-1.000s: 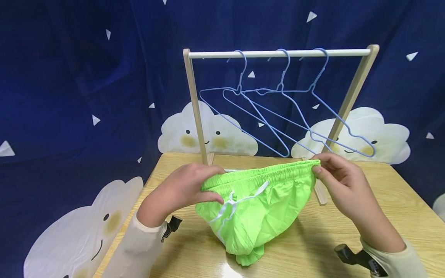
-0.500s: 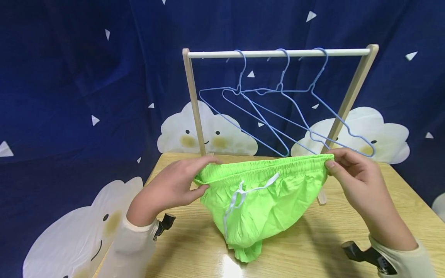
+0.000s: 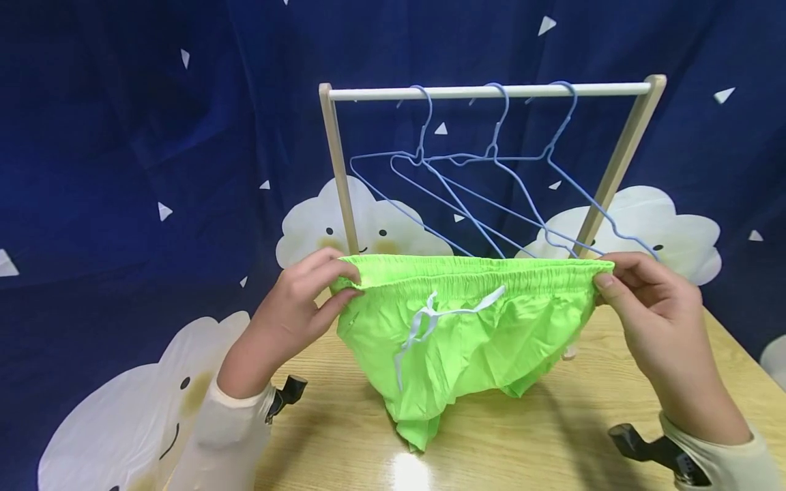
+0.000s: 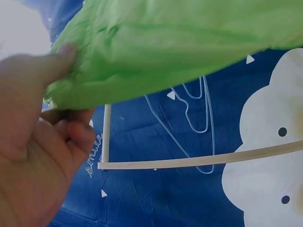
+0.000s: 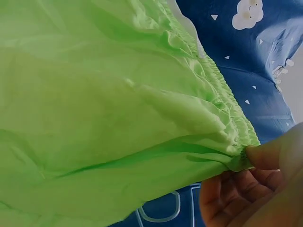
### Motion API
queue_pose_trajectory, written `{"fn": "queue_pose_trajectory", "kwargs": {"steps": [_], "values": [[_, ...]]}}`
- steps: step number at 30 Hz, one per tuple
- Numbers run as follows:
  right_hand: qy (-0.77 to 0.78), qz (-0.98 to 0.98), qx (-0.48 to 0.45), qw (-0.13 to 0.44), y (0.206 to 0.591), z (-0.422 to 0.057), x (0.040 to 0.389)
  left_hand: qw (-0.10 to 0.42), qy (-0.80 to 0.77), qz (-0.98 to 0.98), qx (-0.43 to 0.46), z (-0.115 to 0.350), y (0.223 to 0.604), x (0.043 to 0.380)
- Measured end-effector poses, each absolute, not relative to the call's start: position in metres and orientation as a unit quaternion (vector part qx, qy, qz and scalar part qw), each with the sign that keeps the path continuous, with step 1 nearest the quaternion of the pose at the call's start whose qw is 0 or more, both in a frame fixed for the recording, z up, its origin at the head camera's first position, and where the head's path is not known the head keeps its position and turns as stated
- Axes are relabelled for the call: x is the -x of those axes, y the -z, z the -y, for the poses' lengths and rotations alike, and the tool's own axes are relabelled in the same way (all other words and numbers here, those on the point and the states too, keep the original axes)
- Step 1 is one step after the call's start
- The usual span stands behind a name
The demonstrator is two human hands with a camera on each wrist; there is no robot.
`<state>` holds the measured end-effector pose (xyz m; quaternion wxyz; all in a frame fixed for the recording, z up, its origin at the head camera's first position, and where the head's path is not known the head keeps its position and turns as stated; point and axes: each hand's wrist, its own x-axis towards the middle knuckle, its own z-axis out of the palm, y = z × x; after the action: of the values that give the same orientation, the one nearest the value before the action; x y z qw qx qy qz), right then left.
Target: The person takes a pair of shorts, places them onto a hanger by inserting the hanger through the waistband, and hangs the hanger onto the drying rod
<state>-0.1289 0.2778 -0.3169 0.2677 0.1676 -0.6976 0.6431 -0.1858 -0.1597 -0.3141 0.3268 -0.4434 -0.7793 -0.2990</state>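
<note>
Green shorts (image 3: 467,334): held up by the waistband between both hands, over the table and in front of the rack; waistband drawn out wide, legs hanging below.
Left hand (image 3: 291,303): thumb and fingers clamped on the waistband at its left end, thumb on the outer face of the cloth.
Right hand (image 3: 663,317): thumb and fingers clamped on the opposite end of the waistband; thumb on the near side, other fingers curled behind.
White drawstring (image 3: 432,313): tied at the front of the waistband, ends hanging loose.
Lower hem: one leg end hangs lower than the other; whether it touches the wood cannot be told from this angle.
Rack (image 3: 621,160): wooden side posts with a white crossbar, standing behind the shorts.
Blue hangers (image 3: 495,151): three, hooked along the crossbar, lower parts partly hidden by the waistband.
Table (image 3: 503,450): light wood grain, a bright reflection near the front.
Backdrop (image 3: 123,136): dark blue cloth with white triangles and smiling clouds.
</note>
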Motion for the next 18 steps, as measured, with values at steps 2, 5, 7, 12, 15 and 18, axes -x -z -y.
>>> {"fn": "queue_pose_trajectory", "kwargs": {"steps": [2, 5, 7, 12, 15, 18], "values": [[-0.652, 0.684, -0.179, 0.274, 0.3161, -0.2771, 0.1276, 0.343, 0.311, 0.775, 0.430, 0.1597, 0.3137, 0.1856], [-0.666, 0.663, -0.197, 0.279, 0.3151, -0.2762, 0.1264, 0.361, 0.322, 0.777, 0.403, 0.1608, 0.3129, 0.1842], [-0.673, 0.652, -0.207, 0.280, 0.3146, -0.2756, 0.1259, 0.372, 0.326, 0.781, 0.381, 0.1616, 0.3119, 0.1830], [-0.666, 0.660, -0.204, 0.281, 0.3140, -0.2735, 0.1226, 0.389, 0.343, 0.785, 0.338, 0.1621, 0.3094, 0.1808], [-0.646, 0.691, -0.185, 0.268, 0.3146, -0.2727, 0.1201, 0.375, 0.369, 0.784, 0.330, 0.1621, 0.3094, 0.1813], [-0.581, 0.758, -0.171, 0.242, 0.3163, -0.2726, 0.1203, 0.343, 0.413, 0.778, 0.327, 0.1622, 0.3110, 0.1831]]}}
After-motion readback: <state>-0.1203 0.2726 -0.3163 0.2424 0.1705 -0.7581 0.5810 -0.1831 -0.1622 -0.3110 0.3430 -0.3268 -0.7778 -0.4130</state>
